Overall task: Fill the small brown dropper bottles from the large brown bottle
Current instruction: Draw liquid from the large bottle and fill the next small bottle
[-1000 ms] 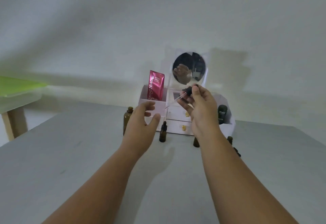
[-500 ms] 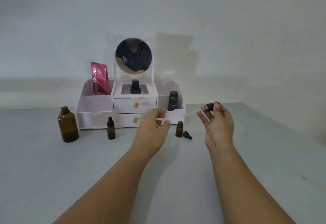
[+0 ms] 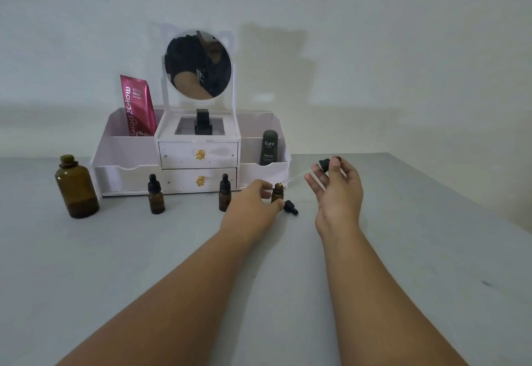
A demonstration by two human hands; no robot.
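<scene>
Left grip (image 3: 253, 207) pinches the open small dropper bottle (image 3: 277, 190) between thumb and fingers, steadying it upright on the grey surface (image 3: 403, 250), just in front of the right end of the white organizer (image 3: 126, 175). Right grip (image 3: 336, 190) has the dropper (image 3: 326, 163) by its black bulb, thumb against forefinger, other fingers fanned out. The glass pipette slants down to the left, tip right at the bottle's mouth. So this looks like the delivery step: liquid going into this bottle. A loose black cap (image 3: 290, 207) lies just beside it. Two capped small bottles (image 3: 156, 199) stand further left, and the large brown bottle (image 3: 76, 190) sits well apart at far left, low on liquid. Next up, I'd say: tip into the neck, a gentle squeeze of the bulb, and a firm hold so the bottle doesn't tip.
</scene>
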